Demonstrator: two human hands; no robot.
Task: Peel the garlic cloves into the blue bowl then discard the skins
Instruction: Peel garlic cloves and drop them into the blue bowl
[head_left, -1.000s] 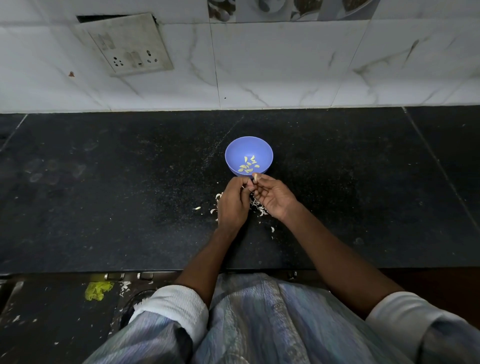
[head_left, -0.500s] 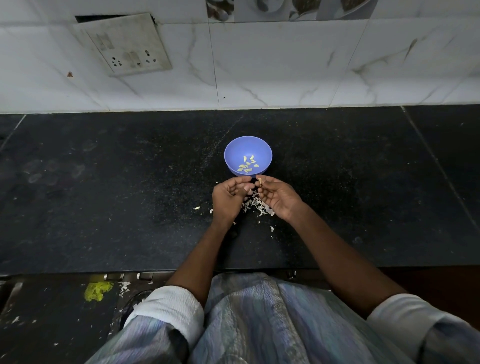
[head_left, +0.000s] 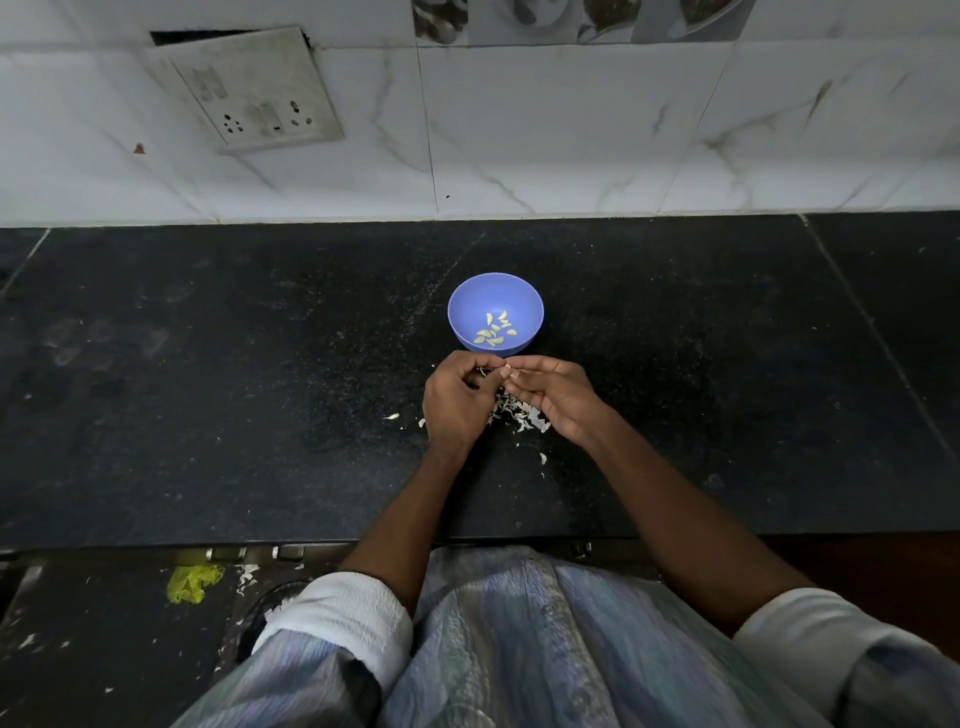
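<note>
The blue bowl (head_left: 462, 304) stands on the black counter and holds several peeled garlic cloves (head_left: 492, 332). Just in front of it my left hand (head_left: 453, 402) and my right hand (head_left: 558, 395) meet fingertip to fingertip. Together they pinch a small garlic clove (head_left: 503, 370), which the fingers mostly hide. My left hand's fingers are curled inward. Under and between the hands lies a heap of white garlic skins (head_left: 522, 415).
Stray skin bits (head_left: 392, 416) lie on the black counter (head_left: 208, 415) left and right of the heap. A tiled wall with a socket plate (head_left: 254, 88) closes the back. Below the counter edge are a yellow scrap (head_left: 192, 582) and more flakes.
Both hands have drawn back a little from the bowl's rim toward me. The clove that stood out above my right fingers is now tucked between both hands' fingertips, and more of the skin heap shows.
</note>
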